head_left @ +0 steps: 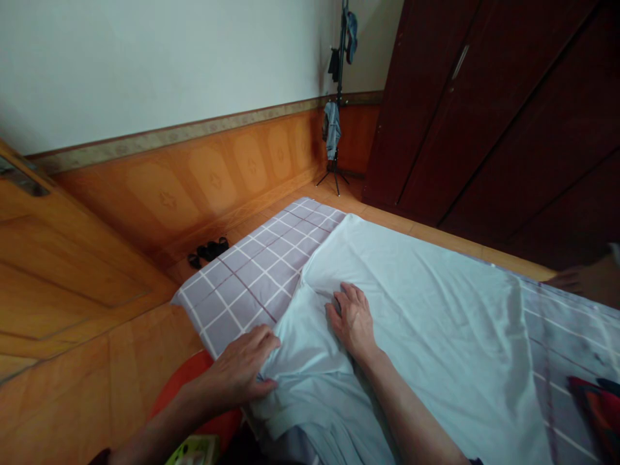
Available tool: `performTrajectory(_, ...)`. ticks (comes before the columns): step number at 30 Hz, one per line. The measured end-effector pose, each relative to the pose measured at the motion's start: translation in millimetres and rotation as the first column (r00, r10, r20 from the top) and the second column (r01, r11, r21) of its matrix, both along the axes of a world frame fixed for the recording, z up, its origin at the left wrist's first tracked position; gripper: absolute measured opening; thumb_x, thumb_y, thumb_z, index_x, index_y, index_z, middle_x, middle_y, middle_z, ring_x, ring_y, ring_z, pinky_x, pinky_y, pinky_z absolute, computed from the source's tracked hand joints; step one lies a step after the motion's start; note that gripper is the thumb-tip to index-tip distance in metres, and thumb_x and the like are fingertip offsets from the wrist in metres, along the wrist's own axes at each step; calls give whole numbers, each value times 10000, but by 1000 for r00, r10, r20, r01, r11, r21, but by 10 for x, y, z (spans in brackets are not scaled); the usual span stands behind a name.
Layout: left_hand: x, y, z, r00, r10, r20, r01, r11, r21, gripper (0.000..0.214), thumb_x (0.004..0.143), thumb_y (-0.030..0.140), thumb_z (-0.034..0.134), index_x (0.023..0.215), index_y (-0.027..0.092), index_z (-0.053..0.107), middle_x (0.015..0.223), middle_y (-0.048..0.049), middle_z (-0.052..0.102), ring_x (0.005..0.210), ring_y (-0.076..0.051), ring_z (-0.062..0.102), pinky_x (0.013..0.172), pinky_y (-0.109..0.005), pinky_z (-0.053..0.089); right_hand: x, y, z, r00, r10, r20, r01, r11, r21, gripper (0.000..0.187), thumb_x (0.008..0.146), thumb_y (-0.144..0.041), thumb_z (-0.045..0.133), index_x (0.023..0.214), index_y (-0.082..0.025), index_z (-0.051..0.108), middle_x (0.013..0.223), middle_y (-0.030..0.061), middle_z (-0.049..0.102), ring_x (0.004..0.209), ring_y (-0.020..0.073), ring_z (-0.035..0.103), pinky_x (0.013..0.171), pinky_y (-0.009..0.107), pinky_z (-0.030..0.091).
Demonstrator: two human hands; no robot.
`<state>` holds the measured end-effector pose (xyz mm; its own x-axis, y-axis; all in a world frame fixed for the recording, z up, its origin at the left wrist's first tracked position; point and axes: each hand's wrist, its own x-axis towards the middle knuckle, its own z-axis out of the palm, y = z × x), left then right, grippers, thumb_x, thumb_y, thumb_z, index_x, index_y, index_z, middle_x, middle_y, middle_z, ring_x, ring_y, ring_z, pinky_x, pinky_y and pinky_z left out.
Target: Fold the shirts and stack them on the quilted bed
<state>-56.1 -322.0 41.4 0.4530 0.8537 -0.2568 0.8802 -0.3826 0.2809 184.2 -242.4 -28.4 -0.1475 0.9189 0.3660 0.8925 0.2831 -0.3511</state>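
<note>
A pale blue-green sheet of cloth (pixel 426 303) is spread over a bed (pixel 242 278) with a grey checked cover. Its near part is wrinkled and bunched toward me. My left hand (pixel 245 368) has the cloth's left edge between thumb and fingers. Lying on top of the cloth, my right hand (pixel 353 320) has its fingers apart and slightly bent, with nothing in them.
An orange-red round seat (pixel 179 381) and a green item (pixel 196 450) stand close below my left arm. Black sandals (pixel 208 250) lie beyond the bed by the wall. A coat stand (pixel 340 77) and dark wardrobe (pixel 436 129) are behind. At right appears another person's arm (pixel 593 278).
</note>
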Motion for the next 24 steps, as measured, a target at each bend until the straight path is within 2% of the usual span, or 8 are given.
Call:
performTrajectory(3,-16,-23,-62,1000,24,-2,-24,995,95,217,791,175,475,1002,205,516,1028,-43,530,983,-198,503,871,-318,401,-1,2,-20,1000,4,8,-4,1000,9,259,853,-285,536,1019,-131,661,1226,145,543,1181,278,420,1010,407,359)
performTrajectory(7,-69,-72,-94,999,-20,41,14,992,123,432,743,153,507,1169,210,470,1197,-66,493,1098,-221,469,932,-341,402,-11,-3,-27,1000,4,17,-5,1000,19,308,857,-286,525,1081,-107,635,1223,159,542,1188,284,407,1010,413,350)
performTrajectory(9,-78,-110,-146,999,-10,45,2,985,172,468,740,107,473,1199,199,460,1242,-84,474,1126,-227,462,949,-350,404,-20,-7,-29,1000,4,27,-5,1000,23,349,855,-279,524,1134,-86,606,1224,170,539,1193,290,399,1010,421,341)
performTrajectory(13,-28,-152,-333,998,-1,66,-20,946,323,393,786,137,468,1176,183,489,1235,-114,483,1119,-250,472,942,-377,422,-31,-16,-35,998,26,52,-27,999,26,336,864,-280,512,1136,-104,601,1238,161,531,1195,284,394,1017,422,320)
performTrajectory(16,23,-134,-438,997,3,81,-35,919,393,305,804,111,439,1081,182,545,1137,-104,533,1049,-239,505,907,-371,440,-29,-28,-29,998,29,62,-30,999,21,329,874,-286,497,1130,-107,601,1243,160,524,1196,284,390,1017,420,310)
performTrajectory(19,28,-116,-452,995,53,79,-80,912,401,318,782,60,405,1026,185,566,1077,-92,544,1002,-226,515,887,-362,445,-23,-39,-11,997,34,70,-35,999,14,326,874,-285,500,1128,-108,602,1239,158,524,1194,286,391,1012,411,309)
performTrajectory(24,-41,-164,-392,995,77,69,-97,929,358,430,733,66,451,1140,186,518,1156,-87,503,1067,-225,482,929,-351,427,-21,-48,15,997,33,74,-34,999,14,300,864,-279,516,1090,-108,615,1223,160,530,1183,289,394,1009,399,303)
